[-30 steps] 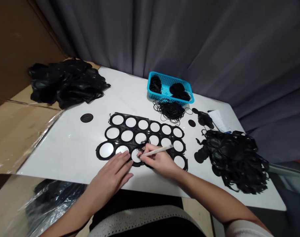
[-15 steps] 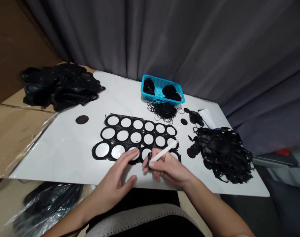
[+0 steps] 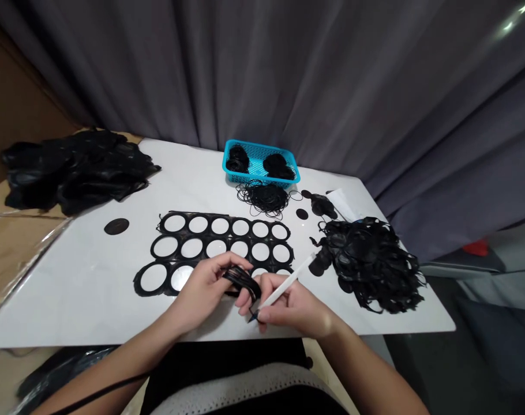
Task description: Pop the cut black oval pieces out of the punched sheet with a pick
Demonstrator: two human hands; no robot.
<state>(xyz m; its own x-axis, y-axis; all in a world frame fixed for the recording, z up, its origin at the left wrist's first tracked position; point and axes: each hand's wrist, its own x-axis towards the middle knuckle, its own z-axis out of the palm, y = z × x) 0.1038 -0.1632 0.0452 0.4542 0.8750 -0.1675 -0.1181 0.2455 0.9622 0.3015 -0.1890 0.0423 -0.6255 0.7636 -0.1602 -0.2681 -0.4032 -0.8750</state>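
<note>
A flat black sheet (image 3: 185, 242) with rows of round holes lies on the white table (image 3: 93, 288), which shows through the holes. My left hand (image 3: 208, 285) pinches a bunch of black bands (image 3: 243, 281) over the sheet's near edge. Beside it, my right hand (image 3: 284, 302) grips a slim white tool (image 3: 287, 283) like a pen, its dark tip pointing down to the left by the bands. The fingers of my right hand are close against the bands; whether they also hold them is hard to tell.
Behind the sheet stands a blue basket (image 3: 261, 148) with black rings; more rings (image 3: 266, 197) are heaped before it. Black strips (image 3: 370, 262) pile up at the right. Black sheets (image 3: 78, 167) lie at the back left, a black disc (image 3: 116, 226) nearer.
My left hand, flat on the sheet before, is now raised and closed on the black bands. The tool has tipped lower beside them. The whole view has shifted.
</note>
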